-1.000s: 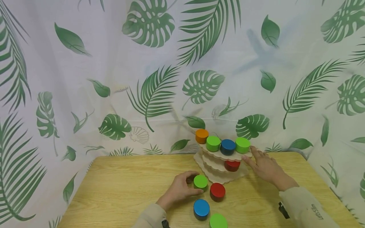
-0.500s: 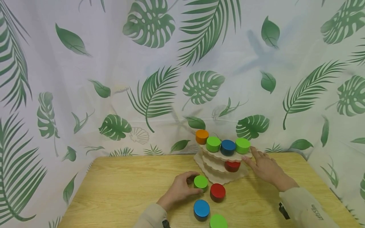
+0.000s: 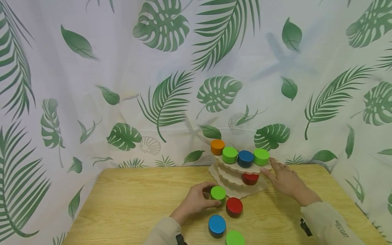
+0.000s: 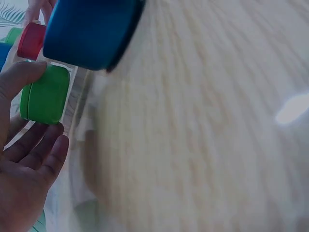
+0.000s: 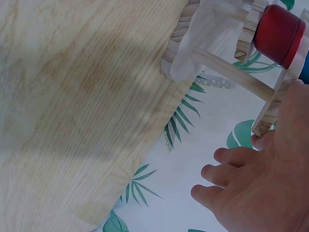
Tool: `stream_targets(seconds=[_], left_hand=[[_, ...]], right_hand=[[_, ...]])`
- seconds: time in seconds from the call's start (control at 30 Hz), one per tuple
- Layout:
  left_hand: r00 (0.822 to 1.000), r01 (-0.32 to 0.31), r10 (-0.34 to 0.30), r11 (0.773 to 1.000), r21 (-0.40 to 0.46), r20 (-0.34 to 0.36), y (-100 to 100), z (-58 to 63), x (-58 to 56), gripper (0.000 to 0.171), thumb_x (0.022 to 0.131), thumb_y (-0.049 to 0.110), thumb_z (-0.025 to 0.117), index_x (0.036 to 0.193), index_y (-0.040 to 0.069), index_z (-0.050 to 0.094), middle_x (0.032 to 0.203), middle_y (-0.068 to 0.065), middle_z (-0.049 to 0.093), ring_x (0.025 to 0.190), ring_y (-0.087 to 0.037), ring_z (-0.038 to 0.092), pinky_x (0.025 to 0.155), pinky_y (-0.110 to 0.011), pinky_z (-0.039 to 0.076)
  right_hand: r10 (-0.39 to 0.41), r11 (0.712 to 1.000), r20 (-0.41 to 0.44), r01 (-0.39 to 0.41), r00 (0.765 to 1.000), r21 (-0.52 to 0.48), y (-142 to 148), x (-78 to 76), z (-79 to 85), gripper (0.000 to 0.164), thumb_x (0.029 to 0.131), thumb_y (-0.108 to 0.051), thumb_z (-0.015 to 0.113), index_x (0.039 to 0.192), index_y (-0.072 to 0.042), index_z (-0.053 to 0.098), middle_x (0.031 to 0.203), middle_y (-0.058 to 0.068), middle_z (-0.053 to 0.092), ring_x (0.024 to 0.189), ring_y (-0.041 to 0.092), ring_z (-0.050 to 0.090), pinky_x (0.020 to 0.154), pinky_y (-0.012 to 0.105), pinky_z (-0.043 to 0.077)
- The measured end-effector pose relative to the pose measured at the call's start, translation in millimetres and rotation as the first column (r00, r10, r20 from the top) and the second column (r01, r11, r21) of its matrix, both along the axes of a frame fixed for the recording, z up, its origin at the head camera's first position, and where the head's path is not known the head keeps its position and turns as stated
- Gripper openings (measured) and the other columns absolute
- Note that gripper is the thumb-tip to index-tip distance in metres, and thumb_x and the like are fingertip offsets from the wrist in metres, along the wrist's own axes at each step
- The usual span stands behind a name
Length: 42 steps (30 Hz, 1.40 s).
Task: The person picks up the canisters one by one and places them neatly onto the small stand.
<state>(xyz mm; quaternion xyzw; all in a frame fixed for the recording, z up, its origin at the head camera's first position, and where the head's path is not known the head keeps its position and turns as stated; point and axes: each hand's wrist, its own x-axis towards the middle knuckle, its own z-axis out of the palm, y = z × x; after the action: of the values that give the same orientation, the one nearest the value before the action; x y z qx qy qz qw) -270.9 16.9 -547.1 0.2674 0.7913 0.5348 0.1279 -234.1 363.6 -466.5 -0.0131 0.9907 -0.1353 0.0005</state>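
My left hand [image 3: 196, 200] holds a round green tin [image 3: 218, 193] between thumb and fingers, in front of a tiered wooden stand [image 3: 235, 193] with scalloped edges. In the left wrist view, the thumb lies on one side of this green tin [image 4: 46, 94] and the fingers on the other. My right hand [image 3: 288, 182] pinches the right end of the stand's top tier, thumb in front. On that tier sit an orange tin [image 3: 217, 147], a green one, a dark blue tin [image 3: 245, 159] and another green one. A red tin [image 3: 250, 179] stands on the tier below, partly hidden.
Close in front of the stand, a red tin [image 3: 234, 207] stands on the wooden table [image 3: 131, 197]. Nearer are a blue tin [image 3: 216, 226] and a green tin [image 3: 235, 238] cut by the frame's lower edge. A leaf-print cloth [image 3: 171, 112] hangs behind the table.
The left hand has moved slightly forward and right with the green tin, nearer the stand. The right hand keeps its hold on the top tier.
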Motion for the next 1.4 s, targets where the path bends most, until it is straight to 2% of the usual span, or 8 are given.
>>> stream_targets(seconds=[0.23, 0.47, 0.67, 0.87, 1.03, 1.13, 1.23, 1.4], left_hand=[[1.0, -0.013, 0.013, 1.0, 0.025, 0.0, 6.2, 12.9, 1.1, 0.061, 0.087, 0.023, 0.088, 0.141, 0.007, 0.064, 0.126, -0.004, 0.072, 0.109, -0.014, 0.067, 0.088, -0.025, 0.058], [0.998, -0.004, 0.008, 0.998, 0.061, -0.062, 15.6, 17.2, -1.0, 0.054, 0.087, 0.027, 0.088, 0.137, 0.016, 0.068, 0.128, -0.002, 0.073, 0.106, -0.012, 0.068, 0.088, -0.026, 0.059], [0.996, -0.007, 0.012, 0.998, 0.06, -0.088, 24.0, 23.3, 0.1, 0.055, 0.088, 0.028, 0.087, 0.138, 0.014, 0.067, 0.127, -0.003, 0.073, 0.107, -0.013, 0.069, 0.094, -0.033, 0.06], [0.998, -0.028, 0.03, 0.998, 0.057, -0.047, 29.7, 27.9, 0.9, 0.057, 0.089, 0.029, 0.086, 0.14, 0.013, 0.065, 0.129, -0.002, 0.072, 0.109, -0.014, 0.067, 0.096, -0.035, 0.059], [0.998, -0.055, 0.055, 0.998, 0.038, -0.021, 32.7, 29.1, 0.5, 0.059, 0.089, 0.03, 0.086, 0.141, 0.013, 0.065, 0.129, -0.001, 0.071, 0.109, -0.014, 0.066, 0.09, -0.025, 0.057], [0.998, -0.054, 0.055, 0.998, 0.044, -0.026, 33.9, 29.4, 0.4, 0.06, 0.09, 0.029, 0.086, 0.142, 0.011, 0.064, 0.13, -0.003, 0.071, 0.108, -0.015, 0.067, 0.088, -0.023, 0.057], [0.998, -0.045, 0.047, 0.997, 0.059, -0.034, 35.3, 29.7, 0.6, 0.06, 0.09, 0.027, 0.086, 0.143, 0.008, 0.064, 0.131, -0.006, 0.071, 0.108, -0.018, 0.068, 0.091, -0.028, 0.058], [0.998, -0.029, 0.033, 0.996, 0.083, -0.051, 37.9, 31.8, 1.2, 0.058, 0.09, 0.024, 0.086, 0.14, 0.006, 0.065, 0.131, -0.008, 0.071, 0.108, -0.021, 0.069, 0.097, -0.044, 0.06]], right_hand=[[-0.001, 1.0, 0.002, 0.001, 1.0, -0.002, -2.1, 2.3, 3.4, 0.088, 0.111, -0.06, 0.032, 0.16, 0.013, 0.024, 0.156, 0.045, 0.036, 0.142, 0.069, 0.032, 0.11, 0.083, 0.03], [-0.007, 1.0, -0.007, 0.007, 1.0, 0.006, -3.4, 3.2, 5.1, 0.088, 0.111, -0.061, 0.032, 0.16, 0.011, 0.027, 0.157, 0.044, 0.034, 0.143, 0.07, 0.028, 0.111, 0.084, 0.026], [-0.001, 1.0, -0.029, 0.002, 1.0, 0.03, -1.4, 3.0, 4.1, 0.087, 0.111, -0.062, 0.032, 0.161, 0.009, 0.029, 0.16, 0.043, 0.032, 0.146, 0.069, 0.023, 0.114, 0.083, 0.02], [-0.003, 0.997, -0.047, 0.006, 0.999, 0.074, -1.3, 3.2, 4.5, 0.087, 0.11, -0.063, 0.031, 0.16, 0.007, 0.031, 0.161, 0.043, 0.03, 0.148, 0.067, 0.023, 0.115, 0.083, 0.018], [-0.006, 0.994, -0.062, 0.012, 0.998, 0.106, -0.2, 2.6, 2.3, 0.086, 0.11, -0.064, 0.031, 0.16, 0.006, 0.033, 0.16, 0.043, 0.031, 0.147, 0.068, 0.025, 0.114, 0.083, 0.02], [-0.01, 0.993, -0.069, 0.018, 0.998, 0.117, 0.3, 1.5, 0.0, 0.086, 0.109, -0.065, 0.03, 0.16, 0.005, 0.033, 0.16, 0.042, 0.032, 0.146, 0.067, 0.026, 0.114, 0.083, 0.021], [-0.012, 0.993, -0.073, 0.02, 0.997, 0.115, 0.3, 1.0, -1.0, 0.087, 0.109, -0.066, 0.03, 0.16, 0.004, 0.033, 0.16, 0.042, 0.033, 0.146, 0.067, 0.027, 0.114, 0.083, 0.022], [-0.009, 0.995, -0.079, 0.017, 0.997, 0.102, 0.7, 2.0, -0.1, 0.086, 0.11, -0.064, 0.031, 0.16, 0.005, 0.034, 0.159, 0.043, 0.034, 0.146, 0.067, 0.027, 0.113, 0.083, 0.022]])
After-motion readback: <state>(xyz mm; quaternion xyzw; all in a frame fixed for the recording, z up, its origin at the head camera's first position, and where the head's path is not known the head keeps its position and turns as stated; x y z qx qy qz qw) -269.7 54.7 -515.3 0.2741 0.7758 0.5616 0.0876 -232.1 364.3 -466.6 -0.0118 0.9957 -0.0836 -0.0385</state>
